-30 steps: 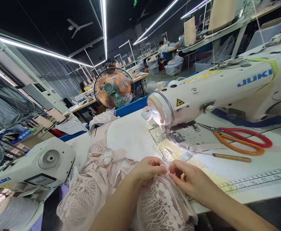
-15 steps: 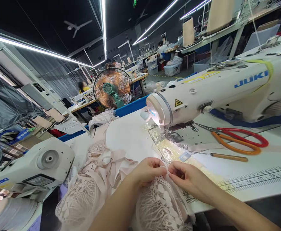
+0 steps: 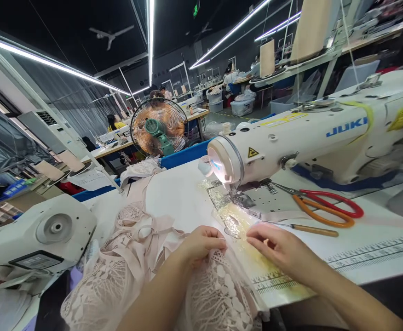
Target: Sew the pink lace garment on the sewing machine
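Observation:
My left hand (image 3: pixel 204 244) pinches the upper edge of a pale pink lace bra (image 3: pixel 215 294), whose cup hangs down over the table's front edge. To its right, my right hand (image 3: pixel 282 246) hovers apart from the lace. Its fingers are loosely bent, a gap shows between thumb and fingertips, and I see nothing in them. More pale pink lace pieces (image 3: pixel 101 285) lie heaped to the left, partly covered by my left forearm. Behind my hands stands a white sewing machine (image 3: pixel 263 147), its lamp lit over the needle area.
Orange-and-red-handled scissors (image 3: pixel 325 209) and a wooden-handled awl (image 3: pixel 315 230) lie right of the needle plate. A ruler strip (image 3: pixel 374 253) runs along the front edge. A second machine head (image 3: pixel 49 234) stands at left. Beyond the table is a large fan (image 3: pixel 158 126).
My right hand has drawn away to the right from the bra's edge and its fingers have parted. My left hand still pinches the lace. The camera view has shifted slightly right.

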A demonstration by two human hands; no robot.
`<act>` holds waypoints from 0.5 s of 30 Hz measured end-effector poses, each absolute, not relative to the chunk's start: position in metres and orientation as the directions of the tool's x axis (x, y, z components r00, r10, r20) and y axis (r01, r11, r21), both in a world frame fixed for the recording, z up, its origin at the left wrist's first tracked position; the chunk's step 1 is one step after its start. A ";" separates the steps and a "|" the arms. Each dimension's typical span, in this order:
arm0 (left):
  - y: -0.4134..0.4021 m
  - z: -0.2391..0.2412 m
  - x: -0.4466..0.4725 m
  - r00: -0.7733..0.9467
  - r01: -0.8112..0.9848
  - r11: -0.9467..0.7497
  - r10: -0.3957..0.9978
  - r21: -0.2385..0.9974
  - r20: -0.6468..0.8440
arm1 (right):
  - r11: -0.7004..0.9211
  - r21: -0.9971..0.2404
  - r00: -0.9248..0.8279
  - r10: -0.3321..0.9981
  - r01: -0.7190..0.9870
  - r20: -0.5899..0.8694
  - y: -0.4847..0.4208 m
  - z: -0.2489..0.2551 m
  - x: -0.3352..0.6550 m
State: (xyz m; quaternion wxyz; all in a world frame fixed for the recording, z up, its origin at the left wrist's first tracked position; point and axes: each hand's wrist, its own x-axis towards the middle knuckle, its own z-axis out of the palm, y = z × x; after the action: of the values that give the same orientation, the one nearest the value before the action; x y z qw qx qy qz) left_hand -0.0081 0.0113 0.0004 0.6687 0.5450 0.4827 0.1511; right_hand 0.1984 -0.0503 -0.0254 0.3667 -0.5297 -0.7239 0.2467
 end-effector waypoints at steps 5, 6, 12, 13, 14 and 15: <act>0.011 -0.002 -0.008 0.525 0.346 0.325 0.711 0.880 -0.468 | 0.281 -0.405 -0.047 0.865 0.870 0.499 -0.046 -0.048 0.268; 0.011 -0.003 -0.008 0.539 0.343 0.319 0.703 0.883 -0.464 | 0.309 -0.349 -0.092 0.850 0.885 0.519 -0.045 -0.054 0.279; 0.011 -0.002 -0.010 0.568 0.352 0.308 0.681 0.884 -0.463 | 0.506 -0.358 -0.287 0.808 0.785 0.515 -0.052 -0.077 0.278; 0.011 -0.001 -0.010 0.561 0.364 0.310 0.680 0.879 -0.472 | 0.522 -0.382 -0.308 0.813 0.762 0.494 -0.056 -0.078 0.271; 0.011 -0.001 -0.010 0.553 0.376 0.312 0.680 0.872 -0.482 | 0.520 -0.406 -0.323 0.827 0.752 0.460 -0.060 -0.078 0.263; 0.012 -0.001 -0.010 0.546 0.387 0.313 0.681 0.868 -0.488 | 0.503 -0.427 -0.326 0.846 0.751 0.422 -0.063 -0.078 0.254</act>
State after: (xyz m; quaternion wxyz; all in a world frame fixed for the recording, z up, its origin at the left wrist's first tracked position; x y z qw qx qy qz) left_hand -0.0098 0.0117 -0.0013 0.6644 0.5758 0.4635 0.1107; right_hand 0.2544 -0.0633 -0.0778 0.3069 -0.4925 -0.8108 0.0770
